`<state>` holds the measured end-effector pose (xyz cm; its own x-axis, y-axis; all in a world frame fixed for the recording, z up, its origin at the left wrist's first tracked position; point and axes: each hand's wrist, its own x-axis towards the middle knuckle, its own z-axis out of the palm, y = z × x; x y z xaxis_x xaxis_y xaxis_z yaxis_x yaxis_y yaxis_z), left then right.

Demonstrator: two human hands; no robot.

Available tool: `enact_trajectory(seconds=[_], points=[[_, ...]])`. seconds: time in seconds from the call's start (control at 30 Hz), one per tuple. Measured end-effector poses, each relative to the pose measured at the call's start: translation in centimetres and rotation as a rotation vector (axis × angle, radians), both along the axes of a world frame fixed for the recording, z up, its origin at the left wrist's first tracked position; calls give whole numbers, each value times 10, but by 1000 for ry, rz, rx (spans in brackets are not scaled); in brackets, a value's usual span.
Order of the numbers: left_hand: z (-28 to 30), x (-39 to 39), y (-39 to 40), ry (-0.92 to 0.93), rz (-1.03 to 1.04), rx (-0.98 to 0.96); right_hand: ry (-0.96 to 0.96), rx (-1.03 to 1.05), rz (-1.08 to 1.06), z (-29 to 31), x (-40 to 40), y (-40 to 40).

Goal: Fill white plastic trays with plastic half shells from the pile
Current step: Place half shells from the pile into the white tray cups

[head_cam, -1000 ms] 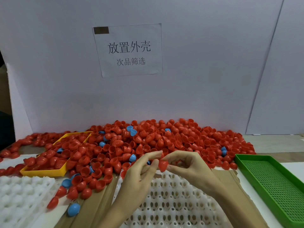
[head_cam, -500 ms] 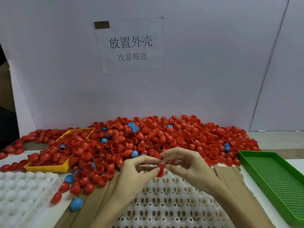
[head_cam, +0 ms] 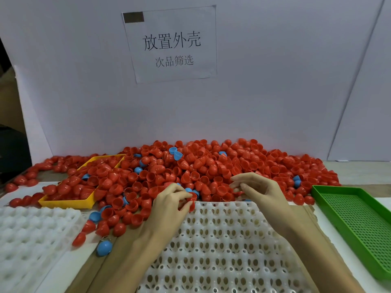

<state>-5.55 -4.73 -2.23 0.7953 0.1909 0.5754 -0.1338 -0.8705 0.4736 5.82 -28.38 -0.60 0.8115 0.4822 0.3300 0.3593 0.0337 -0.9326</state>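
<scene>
Left hand [head_cam: 169, 205]: fingers pinch a red half shell [head_cam: 191, 197] at the far edge of the white tray [head_cam: 222, 246], apparently to seat it. Right hand [head_cam: 257, 191]: loosely curled, seemingly empty, reaching the shell pile [head_cam: 211, 166] just beyond. Tray beneath both wrists, its visible cells unfilled.

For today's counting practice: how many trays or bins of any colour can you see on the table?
4. A white tray under the hands, another white tray at far left, a yellow bin half buried in shells, a green tray at right. The pile could hide more.
</scene>
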Motion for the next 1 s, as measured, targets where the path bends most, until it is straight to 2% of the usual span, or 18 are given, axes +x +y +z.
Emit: enact_trajectory(seconds=[0.23,0.4,0.53,0.7,0.77,0.87,0.93,1.0], points=[[-12,4,6,55,-1,245,19,21,-18,-4,5,-1],[-9,2,5,67,51,535,-14,-5,-54,-6,10,-2],[-6,0,4,-3,27,539,-326,-295,-164,-8,11,1],[-9,-4,11,-38,-1,452,-603,-773,2,-12,12,15],[-8,-3,10,-53,-1,471,-656,-865,3,-14,13,18],[-6,-3,6,-75,-28,447,-628,-763,-50,-10,13,15],[-5,-4,3,-89,-55,402,-521,-583,-56,-6,12,11],[-2,-5,-4,-83,-98,264,-372,-390,3,-1,8,7]])
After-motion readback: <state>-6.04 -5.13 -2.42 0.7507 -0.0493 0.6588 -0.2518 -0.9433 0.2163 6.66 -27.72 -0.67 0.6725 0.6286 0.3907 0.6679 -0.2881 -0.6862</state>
